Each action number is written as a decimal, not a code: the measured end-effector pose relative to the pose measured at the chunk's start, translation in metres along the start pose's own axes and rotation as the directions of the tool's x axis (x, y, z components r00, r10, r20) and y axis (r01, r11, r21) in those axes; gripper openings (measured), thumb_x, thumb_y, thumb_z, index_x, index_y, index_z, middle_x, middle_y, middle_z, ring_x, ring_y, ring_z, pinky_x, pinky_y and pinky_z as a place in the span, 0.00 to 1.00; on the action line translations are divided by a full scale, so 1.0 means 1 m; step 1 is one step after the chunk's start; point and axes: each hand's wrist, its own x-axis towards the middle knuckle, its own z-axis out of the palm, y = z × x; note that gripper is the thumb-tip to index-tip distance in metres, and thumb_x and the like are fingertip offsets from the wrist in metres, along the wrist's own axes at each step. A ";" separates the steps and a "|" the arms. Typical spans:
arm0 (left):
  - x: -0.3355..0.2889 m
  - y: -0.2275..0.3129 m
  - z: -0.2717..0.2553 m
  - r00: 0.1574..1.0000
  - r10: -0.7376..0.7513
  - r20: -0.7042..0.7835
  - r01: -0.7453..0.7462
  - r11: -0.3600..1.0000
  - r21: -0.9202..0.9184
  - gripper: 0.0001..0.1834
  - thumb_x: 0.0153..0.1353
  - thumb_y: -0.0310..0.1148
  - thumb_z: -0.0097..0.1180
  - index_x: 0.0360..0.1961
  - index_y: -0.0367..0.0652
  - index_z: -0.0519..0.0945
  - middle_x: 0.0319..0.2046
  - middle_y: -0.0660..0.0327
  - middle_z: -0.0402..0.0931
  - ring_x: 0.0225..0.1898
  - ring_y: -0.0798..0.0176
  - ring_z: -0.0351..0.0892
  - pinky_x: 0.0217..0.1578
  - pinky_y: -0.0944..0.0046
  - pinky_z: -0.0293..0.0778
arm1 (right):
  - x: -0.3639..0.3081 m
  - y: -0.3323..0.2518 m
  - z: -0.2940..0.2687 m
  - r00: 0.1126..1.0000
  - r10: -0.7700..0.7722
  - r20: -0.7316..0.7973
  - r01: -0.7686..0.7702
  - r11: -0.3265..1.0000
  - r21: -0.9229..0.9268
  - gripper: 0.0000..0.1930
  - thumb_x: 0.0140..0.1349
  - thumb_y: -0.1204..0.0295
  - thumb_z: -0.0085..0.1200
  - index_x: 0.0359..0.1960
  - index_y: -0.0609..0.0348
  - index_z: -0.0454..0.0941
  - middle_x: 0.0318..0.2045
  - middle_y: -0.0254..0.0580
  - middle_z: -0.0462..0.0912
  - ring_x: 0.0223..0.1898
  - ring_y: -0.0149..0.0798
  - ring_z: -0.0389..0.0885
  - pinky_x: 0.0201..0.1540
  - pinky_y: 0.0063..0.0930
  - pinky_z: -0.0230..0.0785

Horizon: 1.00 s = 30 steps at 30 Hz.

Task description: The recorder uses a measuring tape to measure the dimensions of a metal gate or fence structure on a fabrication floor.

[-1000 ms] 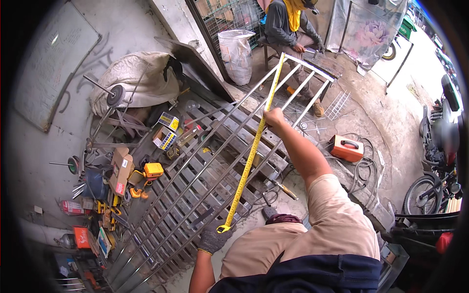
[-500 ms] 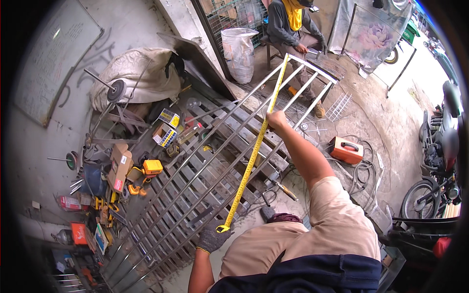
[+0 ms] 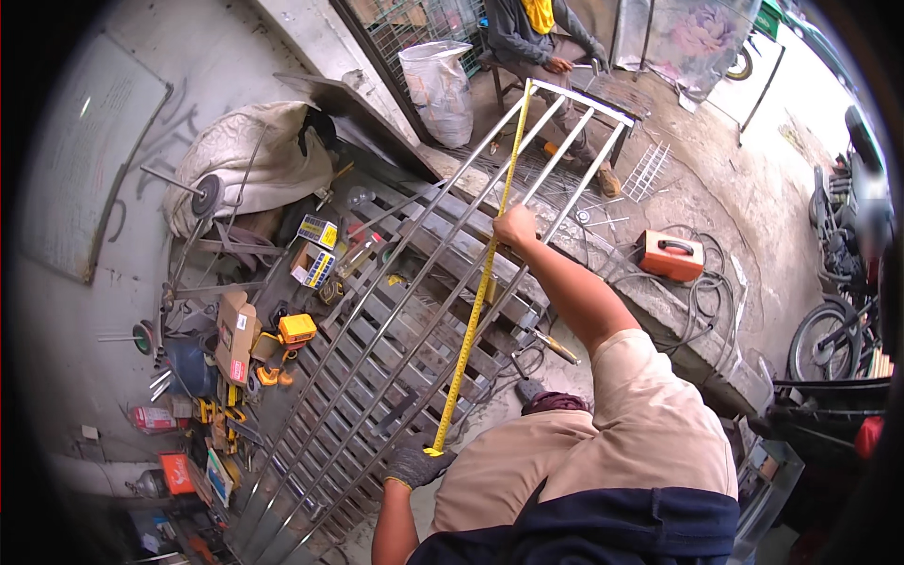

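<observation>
A long yellow measuring tape (image 3: 463,363) runs straight across a metal grille of silver bars (image 3: 377,347) with a pale end rail (image 3: 582,102). My left hand (image 3: 417,461), in a dark grey knitted glove, is closed on the tape's near end; whether its case is in the palm is hidden. Farther up, my bare right hand (image 3: 515,227) grips the tape over the bars, its fingertips partly hidden. The tape's far end reaches the left corner of the end rail.
Beyond the grille a seated person (image 3: 541,56) has both hands near a small table. An orange machine (image 3: 670,255) with cables lies to the right. On the left are a yellow-and-black power tool (image 3: 294,331), cardboard boxes (image 3: 235,336) and a wheeled stand (image 3: 208,195). A motorcycle (image 3: 833,330) stands far right.
The whole view has shifted and turned slightly, so the grille's far end sits higher and more to the left. Both hands keep their hold on the tape.
</observation>
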 end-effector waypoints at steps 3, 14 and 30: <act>-0.007 0.014 -0.006 0.996 0.035 -0.087 -0.009 0.957 0.289 0.30 0.47 0.57 0.70 0.40 0.40 0.87 0.37 0.46 0.85 0.40 0.44 0.85 0.43 0.49 0.79 | -0.010 -0.006 -0.006 1.000 0.022 0.000 -0.022 1.000 0.007 0.13 0.56 0.74 0.59 0.40 0.70 0.85 0.41 0.63 0.87 0.45 0.57 0.88 0.46 0.45 0.82; -0.010 0.019 -0.044 0.998 0.003 0.057 -0.016 0.975 0.221 0.29 0.52 0.56 0.70 0.44 0.42 0.88 0.38 0.47 0.86 0.40 0.47 0.86 0.44 0.52 0.79 | -0.027 -0.020 -0.015 0.999 -0.046 0.029 0.046 0.999 -0.001 0.15 0.52 0.74 0.58 0.41 0.66 0.86 0.44 0.59 0.87 0.49 0.54 0.87 0.51 0.45 0.81; -0.035 -0.057 0.013 0.977 -0.108 -0.183 0.149 0.962 0.230 0.25 0.55 0.56 0.64 0.43 0.48 0.88 0.41 0.48 0.85 0.45 0.42 0.84 0.49 0.46 0.78 | -0.099 -0.005 0.009 0.951 -0.298 0.081 0.303 0.853 -0.425 0.20 0.62 0.62 0.60 0.43 0.69 0.79 0.34 0.58 0.87 0.38 0.57 0.88 0.40 0.48 0.82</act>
